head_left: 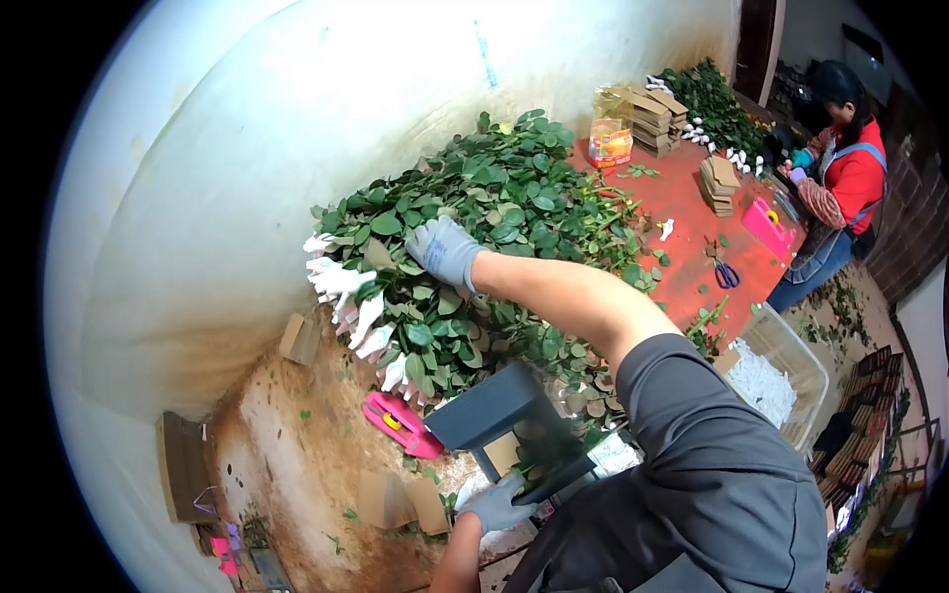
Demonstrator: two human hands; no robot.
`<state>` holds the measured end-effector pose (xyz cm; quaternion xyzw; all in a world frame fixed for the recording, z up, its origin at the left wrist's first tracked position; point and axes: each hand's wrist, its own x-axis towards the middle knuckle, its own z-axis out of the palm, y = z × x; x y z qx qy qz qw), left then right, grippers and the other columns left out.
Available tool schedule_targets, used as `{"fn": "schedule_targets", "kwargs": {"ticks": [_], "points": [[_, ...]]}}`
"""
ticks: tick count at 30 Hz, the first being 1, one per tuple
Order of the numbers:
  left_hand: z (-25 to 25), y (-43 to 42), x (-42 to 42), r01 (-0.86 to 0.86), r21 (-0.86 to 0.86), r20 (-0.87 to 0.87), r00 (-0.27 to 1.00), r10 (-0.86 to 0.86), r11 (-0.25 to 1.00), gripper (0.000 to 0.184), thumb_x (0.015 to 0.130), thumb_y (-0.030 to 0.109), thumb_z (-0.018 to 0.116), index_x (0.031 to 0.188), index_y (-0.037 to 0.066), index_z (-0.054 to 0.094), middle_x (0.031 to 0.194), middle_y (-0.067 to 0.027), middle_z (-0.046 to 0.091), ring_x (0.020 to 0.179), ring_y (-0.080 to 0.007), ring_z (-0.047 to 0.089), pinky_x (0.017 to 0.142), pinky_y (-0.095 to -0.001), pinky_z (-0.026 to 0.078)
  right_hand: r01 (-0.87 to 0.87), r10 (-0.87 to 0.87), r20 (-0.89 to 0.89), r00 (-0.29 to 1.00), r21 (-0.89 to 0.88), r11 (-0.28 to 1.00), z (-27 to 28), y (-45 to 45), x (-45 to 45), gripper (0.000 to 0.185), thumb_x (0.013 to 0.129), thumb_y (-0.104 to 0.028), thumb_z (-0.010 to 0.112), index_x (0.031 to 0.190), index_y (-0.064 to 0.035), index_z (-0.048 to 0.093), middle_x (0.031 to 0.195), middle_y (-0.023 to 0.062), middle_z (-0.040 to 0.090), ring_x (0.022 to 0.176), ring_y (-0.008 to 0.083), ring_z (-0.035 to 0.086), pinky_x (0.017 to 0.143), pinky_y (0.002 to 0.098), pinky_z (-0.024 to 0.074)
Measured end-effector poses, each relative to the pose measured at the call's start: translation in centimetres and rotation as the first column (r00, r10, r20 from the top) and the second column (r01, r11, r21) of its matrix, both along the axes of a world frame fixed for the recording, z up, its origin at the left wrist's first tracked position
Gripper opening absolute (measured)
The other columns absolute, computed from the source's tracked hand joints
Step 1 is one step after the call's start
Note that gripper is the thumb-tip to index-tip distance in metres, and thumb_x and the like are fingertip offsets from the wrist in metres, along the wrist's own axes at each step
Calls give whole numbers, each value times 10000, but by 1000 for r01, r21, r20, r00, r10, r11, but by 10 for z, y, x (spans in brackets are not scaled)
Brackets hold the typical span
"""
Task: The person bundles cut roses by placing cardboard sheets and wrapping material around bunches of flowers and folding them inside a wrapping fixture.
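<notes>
right hand: on leafy pile, probably steadying it, can't tell if gripping
left hand: near pile, grip hidden too
white sleeves: pile's end, guess they're bud protection

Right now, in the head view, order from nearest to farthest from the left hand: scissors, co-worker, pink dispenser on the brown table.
1. Pink dispenser, near the left hand
2. Scissors, rightward, on the red table
3. Co-worker, at the red table's far end

Person in red top, blue straps, standing at red bench. Pink dispenser on bench, near person. Dark-handled scissors also on bench. Orange packet near pale wall; wall stained brown low down.
</notes>
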<state>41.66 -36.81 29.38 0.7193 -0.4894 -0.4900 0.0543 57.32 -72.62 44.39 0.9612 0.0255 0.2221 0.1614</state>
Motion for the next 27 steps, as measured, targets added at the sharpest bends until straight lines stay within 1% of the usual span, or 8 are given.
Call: {"fn": "schedule_targets", "kwargs": {"ticks": [4, 13, 14, 15, 19, 21, 24, 27], "points": [[-7, 4, 1, -33, -45, -5, 999, 33, 998, 810, 868, 535, 648, 1450, 6, 453, 1503, -249, 441, 1364, -408, 470, 1128, -396, 389, -22, 19, -43, 999, -66, 998, 12, 8, -4, 245, 894, -180, 596, 1126, -109, 630, 944, 77, 637, 892, 247, 653, 735, 403, 481], [-13, 10, -2, -18, -84, 74, 997, 24, 996, 802, 860, 559, 640, 1461, 51, 486, 1516, -216, 453, 1357, -403, 485, 1121, -405, 400, -50, 8, 387, 922, 99, 994, 47, -9, -32, 177, 873, -182, 580, 1024, -138, 661, 966, 59, 605, 996, 238, 583, 855, 420, 403], [-10, 7, -1, -19, -73, 67, 997, 24, 997, 819, 857, 574, 638, 1472, 56, 484, 1539, -218, 434, 1375, -402, 471, 1133, -406, 391, -55, 10, 336, 942, 124, 991, 50, -11, -34, 452, 781, -168, 645, 1213, -47, 594, 1039, 86, 599, 971, 249, 589, 873, 403, 408], [-9, 4, -1, -9, -70, 67, 998, 13, 997, 819, 857, 574, 638, 1472, 56, 484, 1539, -218, 434, 1375, -402, 471, 1133, -406, 391, 27, -47, 180, 983, 109, 994, 52, -11, -29, 453, 798, -187, 654, 1227, -67, 576, 1058, 88, 596, 982, 243, 593, 862, 405, 417], [-15, 4, 4, 15, -13, 21, 1000, -15, 1000, 862, 851, 593, 641, 1486, 36, 466, 1570, -236, 393, 1414, -404, 431, 1163, -405, 361, -76, 57, 251, 966, 66, 995, 19, -22, -21, 220, 898, -179, 588, 1111, -157, 634, 964, 54, 643, 928, 229, 646, 785, 411, 457], [-14, 6, 4, 7, -29, 9, 1000, -7, 1000, 871, 850, 596, 643, 1487, 30, 462, 1573, -242, 387, 1421, -403, 424, 1170, -403, 354, 160, -117, -148, 982, 321, 934, 12, -39, -10, 315, 891, -163, 616, 1203, -141, 585, 1030, 78, 676, 992, 247, 675, 816, 418, 476], [-8, 5, 1, -32, -18, 4, 999, 33, 999, 874, 855, 593, 647, 1487, 21, 457, 1569, -246, 393, 1433, -400, 411, 1178, -395, 343, 212, -193, -95, 977, 258, 943, -11, -48, -13, 301, 879, -160, 628, 1172, -95, 596, 1054, 116, 720, 993, 262, 705, 858, 411, 492], [-12, 8, -1, -63, -49, 15, 998, 64, 997, 871, 862, 583, 653, 1487, 10, 454, 1574, -257, 381, 1454, -393, 384, 1191, -389, 324, 25, 58, -161, 985, 474, 880, -3, -34, -5, 239, 874, -131, 602, 1107, -84, 627, 1005, 161, 723, 954, 328, 717, 828, 438, 529]]}}
